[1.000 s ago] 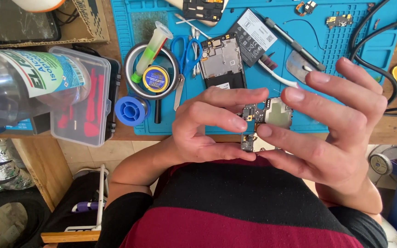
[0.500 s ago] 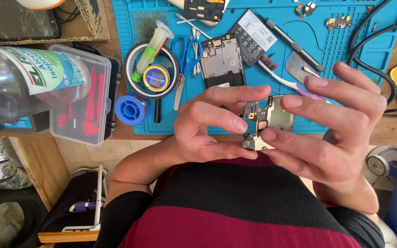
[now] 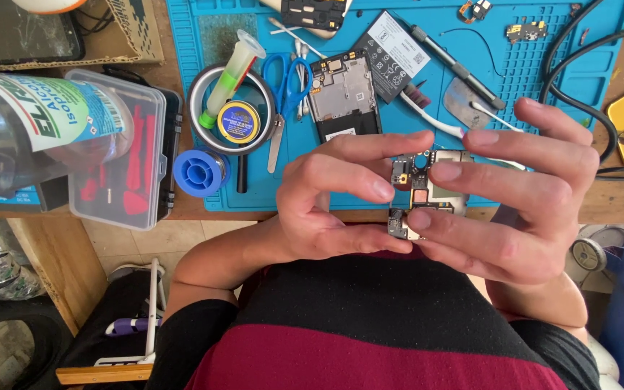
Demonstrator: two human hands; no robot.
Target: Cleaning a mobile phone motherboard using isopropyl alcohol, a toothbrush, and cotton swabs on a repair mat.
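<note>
A small phone circuit board [image 3: 425,189] with metal shields and chips is held between both hands just above my lap, at the near edge of the blue work mat [image 3: 543,79]. My left hand [image 3: 334,198] pinches its left side with fingertip and thumb. My right hand [image 3: 514,202] grips its right side, fingers laid across the face. A phone frame [image 3: 344,95] lies on the mat right behind my hands, beside a flat battery [image 3: 393,52].
On the mat: a round tin with a syringe and a flux pot [image 3: 231,108], blue scissors [image 3: 289,79], a toothbrush [image 3: 435,115], a metal spudger [image 3: 464,101]. A blue solder spool [image 3: 200,172], a clear tool box [image 3: 128,155] and a plastic bottle [image 3: 30,130] sit left. Black cables [image 3: 579,58] lie right.
The board has tilted slightly in my hands and my fingers have shifted their grip on it. Nothing on the mat has moved.
</note>
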